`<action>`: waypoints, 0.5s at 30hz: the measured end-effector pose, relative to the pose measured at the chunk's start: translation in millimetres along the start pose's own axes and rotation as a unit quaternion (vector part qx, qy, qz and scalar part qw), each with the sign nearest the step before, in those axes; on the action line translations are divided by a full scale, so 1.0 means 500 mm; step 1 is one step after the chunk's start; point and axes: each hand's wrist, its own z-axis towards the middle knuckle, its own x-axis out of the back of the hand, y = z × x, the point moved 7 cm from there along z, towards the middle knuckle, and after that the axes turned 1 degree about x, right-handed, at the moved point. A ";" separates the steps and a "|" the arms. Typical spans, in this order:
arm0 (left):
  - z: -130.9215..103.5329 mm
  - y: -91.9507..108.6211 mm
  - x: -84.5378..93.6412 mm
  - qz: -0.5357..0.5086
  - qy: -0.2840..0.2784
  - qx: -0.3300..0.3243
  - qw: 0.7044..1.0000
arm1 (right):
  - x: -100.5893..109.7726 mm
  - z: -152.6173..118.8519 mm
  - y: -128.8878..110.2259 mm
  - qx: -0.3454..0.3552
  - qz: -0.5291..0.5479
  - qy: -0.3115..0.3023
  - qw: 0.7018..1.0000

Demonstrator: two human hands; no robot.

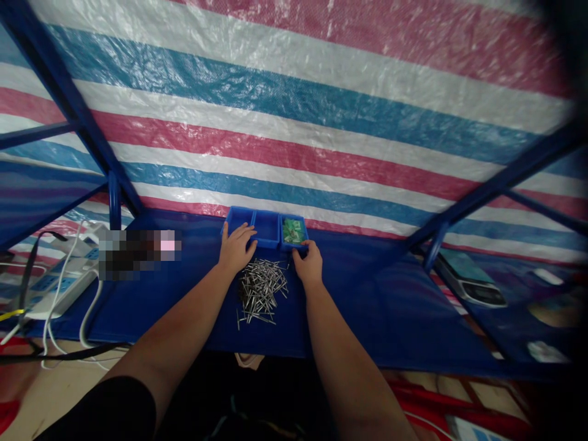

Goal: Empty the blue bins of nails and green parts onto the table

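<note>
A row of blue plastic bins (266, 242) stands at the back of the blue table. Two compartments look bare inside; the right one holds green-and-clear small packets (293, 231). My left hand (235, 250) is open, its fingers spread over the front left part of the row. At the front right corner, the thumb and fingers of my right hand (309, 263) close around the edge of the right bin. Between my forearms lies a loose heap of thin metal rods or pins (263, 289), just in front of the bins.
Power strips (62, 288) with white cables lie at the left, beside a blurred-out patch. A digital scale (478, 285) sits at the right beyond a blue frame post (434, 248). Striped plastic sheeting (294, 128) hangs behind the table.
</note>
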 end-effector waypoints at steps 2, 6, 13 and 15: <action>-0.002 0.003 0.008 0.001 0.007 -0.002 1.000 | 0.003 0.000 0.002 -0.009 -0.003 0.012 1.000; -0.008 0.010 0.025 0.013 0.014 0.002 1.000 | 0.016 -0.001 0.012 -0.029 -0.005 0.043 0.999; -0.022 0.028 0.059 -0.002 0.045 -0.021 0.999 | 0.067 -0.004 0.043 -0.051 0.013 0.100 0.994; -0.029 0.032 0.073 -0.014 0.057 -0.031 0.998 | 0.081 -0.005 0.053 -0.055 0.020 0.088 0.994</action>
